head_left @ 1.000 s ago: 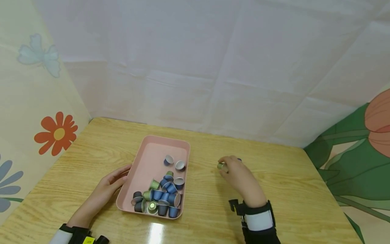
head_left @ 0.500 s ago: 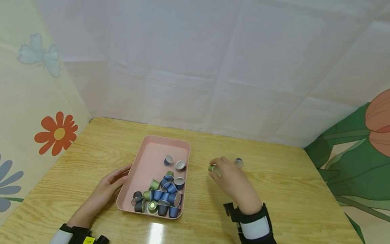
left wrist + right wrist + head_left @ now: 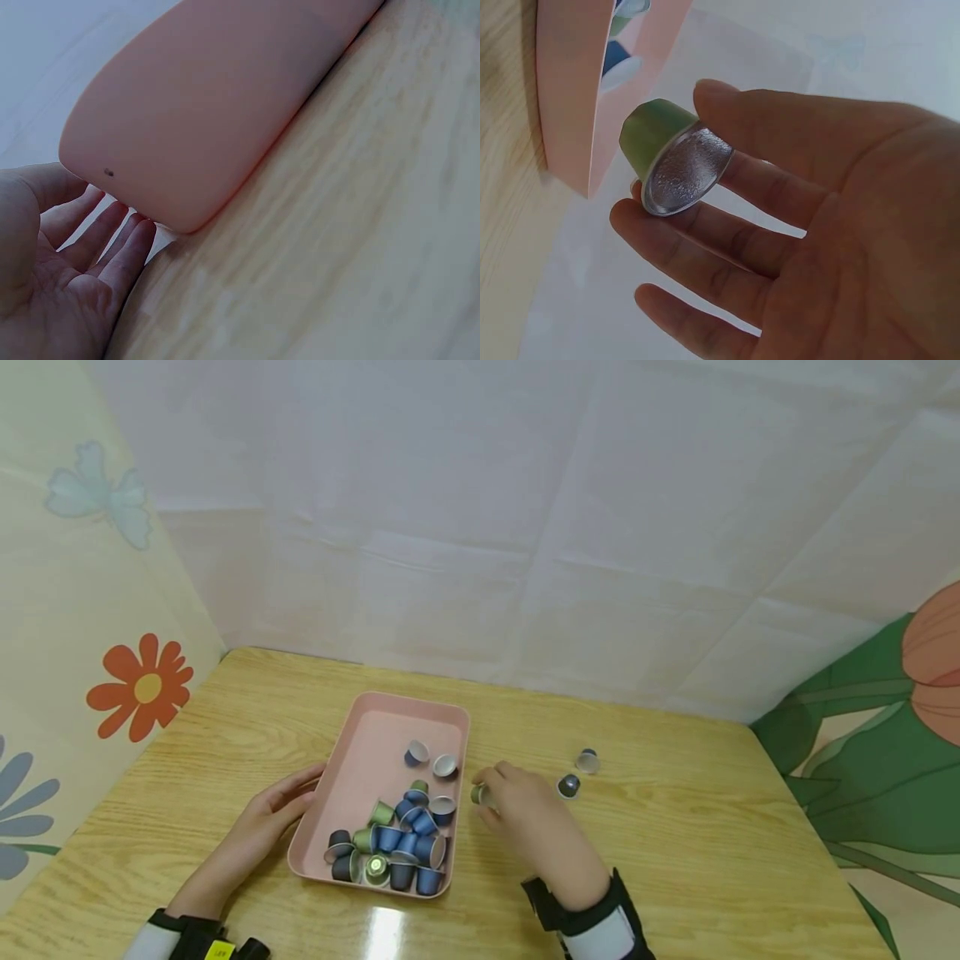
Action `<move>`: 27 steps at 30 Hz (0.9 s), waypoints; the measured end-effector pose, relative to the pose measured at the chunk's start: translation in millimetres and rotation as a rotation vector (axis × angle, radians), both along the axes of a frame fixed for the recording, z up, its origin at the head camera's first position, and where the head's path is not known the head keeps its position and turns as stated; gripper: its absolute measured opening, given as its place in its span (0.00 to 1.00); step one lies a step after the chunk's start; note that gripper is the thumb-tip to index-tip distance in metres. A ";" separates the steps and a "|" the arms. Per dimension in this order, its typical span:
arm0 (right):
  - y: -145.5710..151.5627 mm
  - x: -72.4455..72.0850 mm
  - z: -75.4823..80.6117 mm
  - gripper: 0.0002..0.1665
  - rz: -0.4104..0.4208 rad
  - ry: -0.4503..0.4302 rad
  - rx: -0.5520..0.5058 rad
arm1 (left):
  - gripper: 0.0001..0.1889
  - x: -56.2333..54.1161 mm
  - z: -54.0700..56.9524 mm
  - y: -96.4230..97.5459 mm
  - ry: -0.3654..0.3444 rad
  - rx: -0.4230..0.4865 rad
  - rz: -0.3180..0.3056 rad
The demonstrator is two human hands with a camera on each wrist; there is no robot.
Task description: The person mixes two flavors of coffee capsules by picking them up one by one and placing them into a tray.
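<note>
My right hand (image 3: 531,814) pinches a green coffee capsule (image 3: 478,794) between thumb and fingers, just right of the pink tray (image 3: 380,731). In the right wrist view the capsule (image 3: 651,139) is tilted, its silvery foil face turned to the palm. The ring and little fingers spread loosely below it. My left hand (image 3: 262,817) lies at the tray's left side, its fairly straight fingertips at the wall. From the left wrist, the fingers (image 3: 101,232) reach to the underside of the tray corner. Blue, green and dark capsules (image 3: 388,838) crowd the tray's near end.
Two more capsules sit on the wooden table right of my right hand: a dark one (image 3: 569,787) and a blue one with a pale lid (image 3: 588,762). Pale cloth (image 3: 480,527) hangs behind the table, with printed panels at both sides.
My right hand has moved left toward the tray with the green capsule in its grip, uncovering two capsules on the table. The left hand and tray stay in place.
</note>
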State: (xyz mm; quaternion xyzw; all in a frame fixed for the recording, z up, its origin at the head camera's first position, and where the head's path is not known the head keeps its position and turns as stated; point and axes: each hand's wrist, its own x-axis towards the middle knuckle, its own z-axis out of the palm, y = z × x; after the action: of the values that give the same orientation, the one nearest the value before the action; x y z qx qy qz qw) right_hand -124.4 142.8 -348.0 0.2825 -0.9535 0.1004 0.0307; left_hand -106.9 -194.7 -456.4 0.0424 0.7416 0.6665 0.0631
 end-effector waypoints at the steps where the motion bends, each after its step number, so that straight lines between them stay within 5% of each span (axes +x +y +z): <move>1: -2.3 1.4 -1.0 0.18 0.028 0.021 -0.001 | 0.29 -0.1 -0.3 -0.1 0.005 0.005 -0.004; 16: -30.6 16.4 -14.0 0.16 0.248 0.176 0.000 | 0.28 -0.9 -1.3 0.7 0.024 0.017 -0.009; 27: -41.7 22.7 -18.9 0.16 0.281 0.174 0.025 | 0.28 -0.2 -0.8 0.4 0.016 0.003 -0.004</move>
State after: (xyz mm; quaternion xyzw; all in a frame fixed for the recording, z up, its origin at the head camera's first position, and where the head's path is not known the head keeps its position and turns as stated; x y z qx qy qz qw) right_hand -101.7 101.1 -366.9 0.4211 -0.8995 0.0670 0.0955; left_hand -107.1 -194.2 -457.2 0.0496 0.7410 0.6671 0.0584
